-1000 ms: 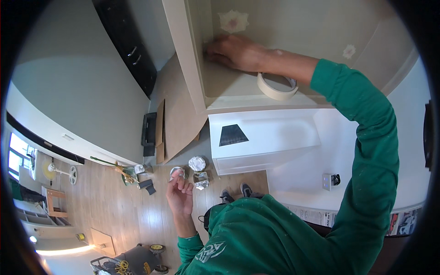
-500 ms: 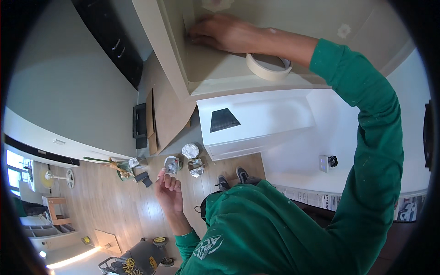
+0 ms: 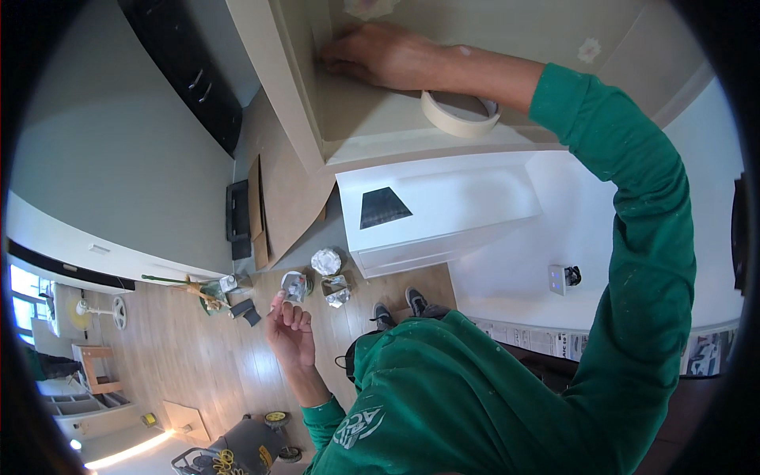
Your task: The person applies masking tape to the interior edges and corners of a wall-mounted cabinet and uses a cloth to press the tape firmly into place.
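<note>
Inside a beige wall recess point(image 3: 443, 148), my right hand point(image 3: 385, 57) reaches to the inner left corner. Its fingers are bent together against the corner, and the tips sit in shadow, so what they hold, if anything, is hidden. A roll of cream masking tape point(image 3: 459, 124) lies on the recess ledge, just below my right wrist, which hides part of it. My left hand point(image 3: 291, 336) is raised above the floor, well away from the recess. Its index finger points up while the other fingers curl loosely; nothing shows in it.
Below the recess stands a white cabinet point(image 3: 439, 210) with a dark panel point(image 3: 384, 207) on top. Several foil-wrapped or lined containers point(image 3: 326, 261) are on the wood floor near my feet. A wheeled grey bin point(image 3: 245, 447) stands lower left; a board point(image 3: 293, 174) leans behind.
The view shifts slightly. My right hand stays at the recess corner with a very small movement; my left hand keeps its pose.
</note>
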Demonstrator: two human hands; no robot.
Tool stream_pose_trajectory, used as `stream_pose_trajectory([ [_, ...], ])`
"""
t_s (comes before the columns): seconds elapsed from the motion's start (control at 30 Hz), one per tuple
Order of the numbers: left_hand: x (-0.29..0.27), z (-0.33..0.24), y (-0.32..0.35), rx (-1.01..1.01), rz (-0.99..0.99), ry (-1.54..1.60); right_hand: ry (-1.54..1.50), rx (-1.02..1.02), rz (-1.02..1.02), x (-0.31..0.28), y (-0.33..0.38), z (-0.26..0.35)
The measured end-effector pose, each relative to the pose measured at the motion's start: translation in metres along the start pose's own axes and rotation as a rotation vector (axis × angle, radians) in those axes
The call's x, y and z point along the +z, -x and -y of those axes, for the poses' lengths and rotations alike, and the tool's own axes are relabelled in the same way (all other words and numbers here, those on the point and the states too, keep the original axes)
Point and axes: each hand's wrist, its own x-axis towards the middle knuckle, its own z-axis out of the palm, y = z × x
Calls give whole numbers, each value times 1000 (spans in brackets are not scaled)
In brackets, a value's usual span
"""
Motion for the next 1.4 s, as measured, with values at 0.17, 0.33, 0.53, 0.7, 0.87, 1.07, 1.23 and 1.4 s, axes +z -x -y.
stream_pose_trajectory([
  [0.17, 0, -2, -3, 3, 30, 6, 122, 3, 152, -9, -2, 4],
  [0.33, 3, -4, -3, 17, 12, -2, 54, -166, -42, -5, 1, -1],
  [0.53, -4, -6, -1, 35, -26, -15, 245, -170, 71, -19, -4, -17],
  [0.7, -11, -4, 3, 61, -35, -3, 660, -310, 183, -17, -6, -25],
  [0.87, -11, -2, 0, 36, -42, 15, 776, -334, 230, -13, -5, -14],
  [1.07, 7, -5, 2, -6, 17, 13, 654, -309, 355, -34, -16, -10],
  [1.23, 14, 0, 3, 18, 15, 22, 262, 84, 680, -49, -34, 19],
  [1.4, 17, 1, 9, 21, 80, -5, 31, 134, 660, -60, -42, 3],
])
